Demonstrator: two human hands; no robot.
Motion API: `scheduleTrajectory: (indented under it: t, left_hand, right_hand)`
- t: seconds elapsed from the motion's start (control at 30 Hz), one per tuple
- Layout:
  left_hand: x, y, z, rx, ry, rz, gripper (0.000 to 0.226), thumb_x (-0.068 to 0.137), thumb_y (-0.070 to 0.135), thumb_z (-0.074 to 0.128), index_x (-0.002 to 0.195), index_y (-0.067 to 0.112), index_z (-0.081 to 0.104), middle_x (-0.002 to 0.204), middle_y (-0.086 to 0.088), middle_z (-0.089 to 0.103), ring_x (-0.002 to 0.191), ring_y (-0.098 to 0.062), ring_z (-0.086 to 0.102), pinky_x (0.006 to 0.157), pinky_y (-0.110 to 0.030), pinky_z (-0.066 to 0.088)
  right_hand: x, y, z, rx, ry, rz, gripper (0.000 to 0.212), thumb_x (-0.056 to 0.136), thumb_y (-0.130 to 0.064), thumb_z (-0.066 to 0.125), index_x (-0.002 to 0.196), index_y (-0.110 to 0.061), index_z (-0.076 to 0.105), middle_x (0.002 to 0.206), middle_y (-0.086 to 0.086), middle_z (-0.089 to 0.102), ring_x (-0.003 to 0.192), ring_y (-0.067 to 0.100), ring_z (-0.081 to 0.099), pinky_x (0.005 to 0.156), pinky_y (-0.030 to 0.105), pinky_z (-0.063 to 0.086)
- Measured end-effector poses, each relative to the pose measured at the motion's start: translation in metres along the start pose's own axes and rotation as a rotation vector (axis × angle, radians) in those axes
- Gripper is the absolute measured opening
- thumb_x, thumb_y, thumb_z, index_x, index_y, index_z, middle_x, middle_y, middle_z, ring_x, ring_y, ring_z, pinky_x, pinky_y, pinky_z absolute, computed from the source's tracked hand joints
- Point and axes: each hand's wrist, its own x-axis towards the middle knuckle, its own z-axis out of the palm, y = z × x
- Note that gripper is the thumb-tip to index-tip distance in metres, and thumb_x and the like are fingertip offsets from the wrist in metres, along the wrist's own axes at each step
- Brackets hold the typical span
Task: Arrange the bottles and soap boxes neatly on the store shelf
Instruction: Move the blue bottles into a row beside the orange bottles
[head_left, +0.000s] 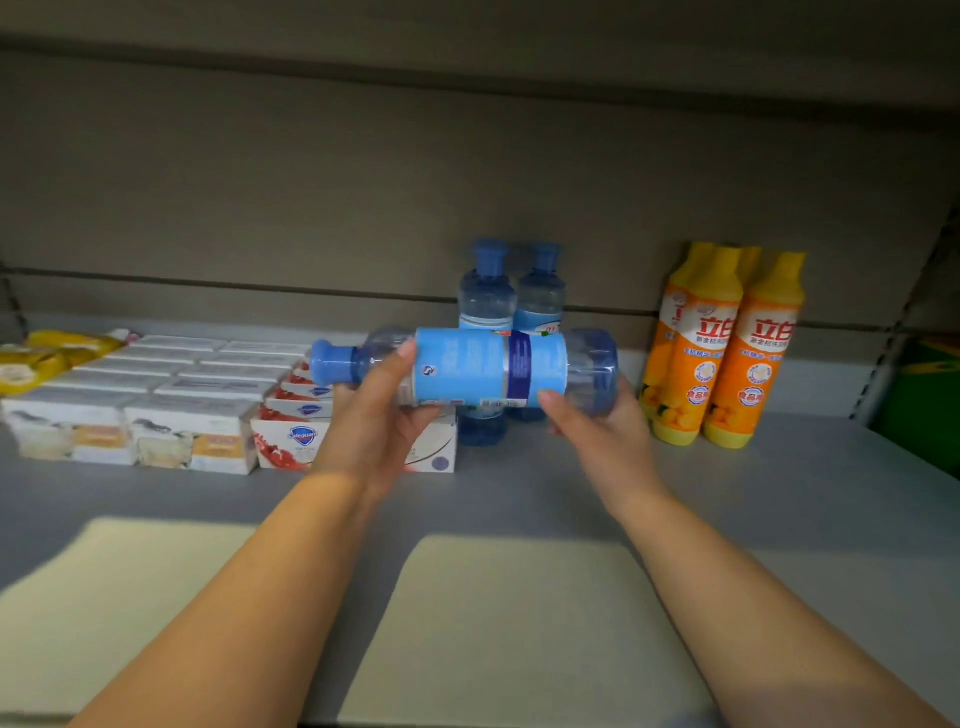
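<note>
A blue bottle (483, 369) with a light blue label lies sideways in the air above the grey shelf (519, 499), cap pointing left. My left hand (371, 426) grips it near the neck. My right hand (602, 431) grips its base end. Behind it two more blue bottles (511, 291) stand upright against the back wall. Rows of white soap boxes (156, 395) lie at the left, with red-and-white soap boxes (296, 426) beside them, partly hidden by my left hand.
Several orange dish-soap bottles (722, 353) with yellow caps stand at the right. Yellow packets (47, 358) lie at the far left. A green item (924, 405) sits past the shelf upright at the right edge. Pale light patches fall on the shelf front.
</note>
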Motion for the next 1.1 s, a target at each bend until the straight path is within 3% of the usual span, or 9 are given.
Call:
scheduleTrajectory:
  t: [0.13,0.27,0.43,0.5,0.6,0.7,0.83,0.93,1.1]
  left_hand:
    - [-0.001,0.000,-0.004,-0.093,-0.038,-0.110,0.043,0.070,0.047,0.068,0.097,0.014,0.062,0.092,-0.006,0.072,0.088,-0.019,0.070,0.069,-0.034,0.057]
    - [-0.003,-0.002,-0.001,-0.028,0.038,-0.239,0.056,0.064,0.054,0.069,0.103,0.015,0.063,0.101,-0.009,0.072,0.093,-0.022,0.070,0.071,-0.036,0.059]
    - [-0.004,-0.013,-0.003,0.155,-0.079,-0.093,0.059,0.071,0.021,0.075,0.123,0.025,0.046,0.118,-0.002,0.066,0.101,-0.016,0.067,0.085,-0.036,0.056]
    - [-0.006,-0.013,-0.003,0.196,-0.186,-0.033,0.062,0.069,0.003,0.068,0.120,0.033,0.050,0.112,0.003,0.068,0.100,-0.014,0.066,0.088,-0.035,0.053]
    - [-0.007,-0.014,-0.005,0.192,-0.233,-0.011,0.055,0.067,0.001,0.063,0.116,0.026,0.057,0.102,0.000,0.070,0.096,-0.015,0.067,0.083,-0.033,0.054]
    - [-0.006,-0.015,-0.002,0.067,-0.095,-0.076,0.038,0.068,0.007,0.073,0.104,0.014,0.063,0.094,-0.002,0.073,0.088,-0.014,0.070,0.075,-0.027,0.057]
    - [-0.004,-0.018,-0.004,-0.227,0.065,-0.287,0.047,0.069,0.035,0.070,0.110,0.012,0.064,0.098,-0.010,0.071,0.086,-0.023,0.071,0.069,-0.033,0.060]
    - [-0.005,-0.022,-0.006,-0.283,-0.011,-0.404,0.042,0.074,0.043,0.064,0.100,0.013,0.074,0.104,-0.010,0.071,0.090,-0.022,0.070,0.063,-0.032,0.059]
    - [-0.011,-0.029,0.000,-0.259,-0.230,-0.669,0.066,0.076,0.049,0.069,0.128,0.009,0.059,0.138,-0.012,0.052,0.124,-0.027,0.052,0.109,-0.039,0.035]
  right_hand:
    - [-0.011,-0.005,-0.007,-0.243,-0.101,-0.476,0.079,0.059,-0.022,0.083,0.123,-0.031,0.039,0.117,-0.004,0.053,0.107,0.003,0.055,0.090,0.021,0.048]
    - [-0.007,-0.009,-0.012,-0.556,-0.061,-0.773,0.058,0.071,-0.037,0.072,0.122,-0.020,0.048,0.114,-0.001,0.051,0.108,0.003,0.047,0.093,0.018,0.043]
    - [0.009,-0.011,-0.013,-0.078,0.122,0.162,0.009,0.084,-0.038,0.063,0.081,-0.031,0.060,0.084,-0.008,0.066,0.072,0.005,0.063,0.054,0.025,0.049]
    - [0.015,-0.009,-0.022,-0.005,0.045,0.544,0.033,0.084,-0.057,0.053,0.078,-0.026,0.060,0.073,-0.003,0.068,0.058,0.011,0.064,0.048,0.025,0.045]
    - [0.017,-0.005,-0.030,0.031,-0.073,0.623,0.040,0.079,-0.066,0.051,0.080,-0.027,0.061,0.069,-0.003,0.069,0.055,0.009,0.065,0.048,0.023,0.044]
    - [0.011,-0.004,-0.019,0.089,-0.053,0.354,0.019,0.083,-0.042,0.063,0.100,-0.032,0.059,0.093,-0.002,0.068,0.070,0.005,0.064,0.044,0.020,0.042]
    - [-0.005,-0.014,0.000,0.090,-0.038,-0.166,0.070,0.066,-0.002,0.078,0.124,-0.026,0.046,0.114,-0.008,0.061,0.093,0.000,0.063,0.063,0.016,0.052]
    - [-0.023,-0.031,0.006,-0.050,-0.094,-0.459,0.082,0.054,-0.025,0.088,0.124,-0.032,0.045,0.119,-0.025,0.057,0.113,0.000,0.055,0.090,0.020,0.048]
    - [-0.039,-0.048,0.018,-0.130,-0.215,-0.733,0.079,0.061,-0.044,0.074,0.128,-0.028,0.037,0.123,-0.037,0.045,0.114,-0.009,0.049,0.095,0.013,0.042]
